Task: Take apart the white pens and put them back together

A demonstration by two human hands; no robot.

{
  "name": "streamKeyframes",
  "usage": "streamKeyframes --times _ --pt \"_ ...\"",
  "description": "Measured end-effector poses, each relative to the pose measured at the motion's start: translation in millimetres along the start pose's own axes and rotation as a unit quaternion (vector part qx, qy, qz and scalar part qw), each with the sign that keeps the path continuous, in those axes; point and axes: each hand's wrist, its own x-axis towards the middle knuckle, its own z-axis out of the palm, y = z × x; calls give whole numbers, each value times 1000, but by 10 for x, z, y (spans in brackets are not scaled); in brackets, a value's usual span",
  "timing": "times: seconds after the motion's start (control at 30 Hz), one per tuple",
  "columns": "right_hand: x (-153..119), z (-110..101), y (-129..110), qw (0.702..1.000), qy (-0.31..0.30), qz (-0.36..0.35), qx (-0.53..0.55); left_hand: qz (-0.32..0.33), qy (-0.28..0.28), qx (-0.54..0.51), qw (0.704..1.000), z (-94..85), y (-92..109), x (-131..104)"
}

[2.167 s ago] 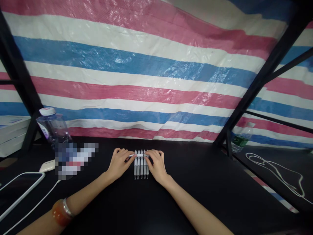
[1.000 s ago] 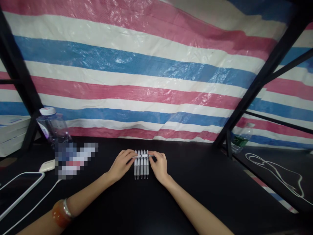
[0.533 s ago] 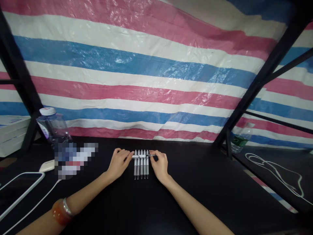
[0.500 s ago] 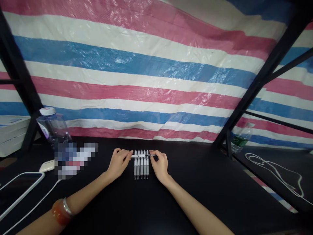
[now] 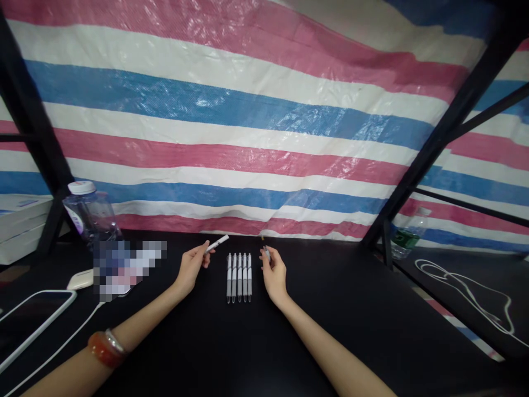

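Note:
My left hand [image 5: 194,267] pinches a white pen barrel [image 5: 218,242], which slants up to the right over the back of the table. Between the thumb and fingers of my right hand [image 5: 273,273] is a small grey pen part [image 5: 268,254]. A tiny yellowish tip [image 5: 263,239] shows just above those fingers; whether it joins the grey part I cannot tell. A row of several white pens with grey grips [image 5: 238,278] lies side by side on the table between my hands, tips toward me. Neither hand touches the row.
On the left are a clear bottle with a white cap [image 5: 81,188], a phone [image 5: 41,314], an earphone case [image 5: 81,279], white boxes [image 5: 25,220] and a cable [image 5: 61,347]. A green-labelled bottle [image 5: 405,237] and a coiled white cable [image 5: 467,292] lie right, past a black frame bar [image 5: 386,242].
The pen held level across the row between both hands is now in two parts. My left hand has drawn back left with the white barrel; the right holds the grey part, slightly farther right.

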Motion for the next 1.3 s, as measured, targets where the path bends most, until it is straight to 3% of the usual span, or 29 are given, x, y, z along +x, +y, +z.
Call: streamKeyframes --times 0.13,0.3,0.7,1.3 --pt "45 27 28 989 16 82 125 -69 40 -107 991 -57 -35 59" --pt "84 32 64 968 37 147 202 -107 49 -116 986 -86 -65 100" --pt "77 40 69 966 51 147 204 -120 34 -133 983 -98 -82 104" --pt "77 46 134 982 23 119 147 -136 24 -118 983 -88 -55 119"
